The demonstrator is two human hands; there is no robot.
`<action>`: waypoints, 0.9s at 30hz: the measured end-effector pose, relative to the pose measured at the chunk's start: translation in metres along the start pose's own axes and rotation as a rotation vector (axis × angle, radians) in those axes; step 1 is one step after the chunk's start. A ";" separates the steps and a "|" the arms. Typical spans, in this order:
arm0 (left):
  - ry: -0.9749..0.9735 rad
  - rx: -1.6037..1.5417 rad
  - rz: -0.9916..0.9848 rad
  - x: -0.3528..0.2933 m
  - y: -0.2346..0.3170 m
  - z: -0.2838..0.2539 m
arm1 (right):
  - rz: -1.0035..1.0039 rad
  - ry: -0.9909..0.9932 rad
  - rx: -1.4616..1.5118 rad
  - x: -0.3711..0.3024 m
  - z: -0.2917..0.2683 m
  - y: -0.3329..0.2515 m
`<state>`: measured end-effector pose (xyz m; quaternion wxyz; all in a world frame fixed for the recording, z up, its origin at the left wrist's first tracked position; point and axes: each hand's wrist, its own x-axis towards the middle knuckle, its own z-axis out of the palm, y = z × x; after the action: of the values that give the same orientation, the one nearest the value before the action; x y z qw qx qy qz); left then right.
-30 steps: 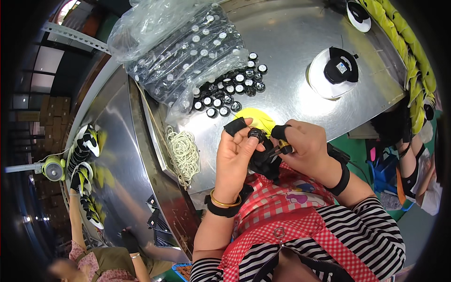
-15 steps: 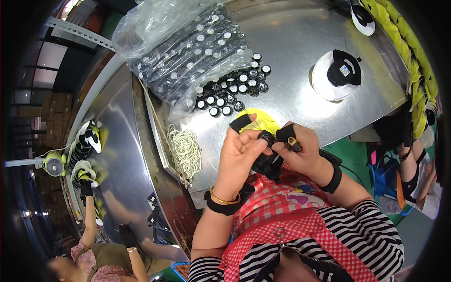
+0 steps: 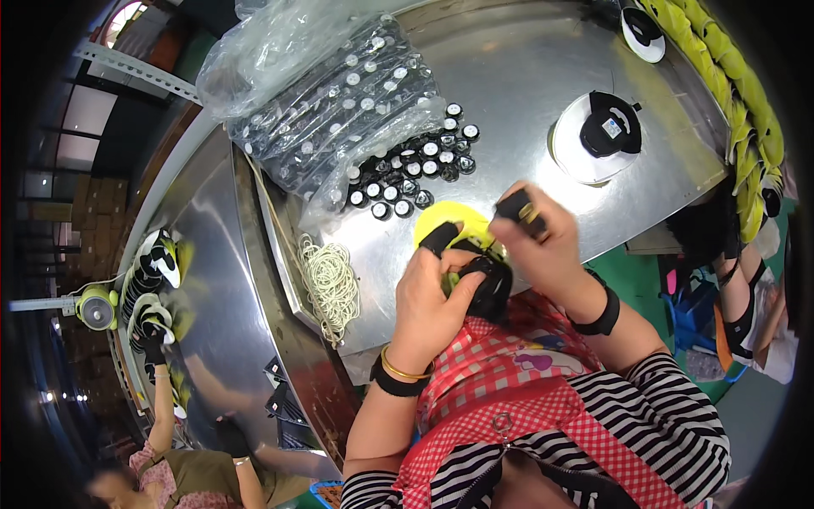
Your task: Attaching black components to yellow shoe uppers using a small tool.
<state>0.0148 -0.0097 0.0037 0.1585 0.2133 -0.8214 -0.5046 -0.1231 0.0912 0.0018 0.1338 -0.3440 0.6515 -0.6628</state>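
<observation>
My left hand (image 3: 428,288), with a black wrap on one finger, grips a cap with a bright yellow brim (image 3: 445,219) and a black crown (image 3: 493,295), held just above the front of the metal table. Its fingers are closed on the crown near the brim. To the right of the brim and slightly raised, my right hand (image 3: 543,233) is curled and smeared by motion. A black wrap and a small brass-coloured ring show at its fingers. Whatever it may pinch is hidden.
Several small black round pieces with white tops (image 3: 407,182) lie beside a clear plastic bag (image 3: 339,102). Left of my hands is coiled cream cord (image 3: 329,284). A black-and-white cap (image 3: 598,136) sits back right; yellow caps (image 3: 746,110) line the edge. Another person (image 3: 182,475) works at left.
My right hand has moved up and away from the left, off the cap. The left hand has kept its hold, and more of the cap's yellow brim and black crown shows.
</observation>
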 end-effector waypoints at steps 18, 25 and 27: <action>0.157 -0.850 -0.313 0.032 0.030 0.023 | -0.206 0.267 -0.284 0.018 -0.018 0.001; 0.048 -0.761 -0.274 0.029 0.026 0.022 | -0.443 -0.037 -0.569 0.003 -0.019 0.012; 0.055 -0.858 -0.288 0.027 0.026 0.024 | -0.368 0.036 -0.408 0.000 -0.016 0.015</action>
<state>-0.0247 0.0047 0.0178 0.1828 0.2537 -0.4954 -0.8104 -0.1377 0.1019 -0.0108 -0.0728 -0.4646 0.7004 -0.5370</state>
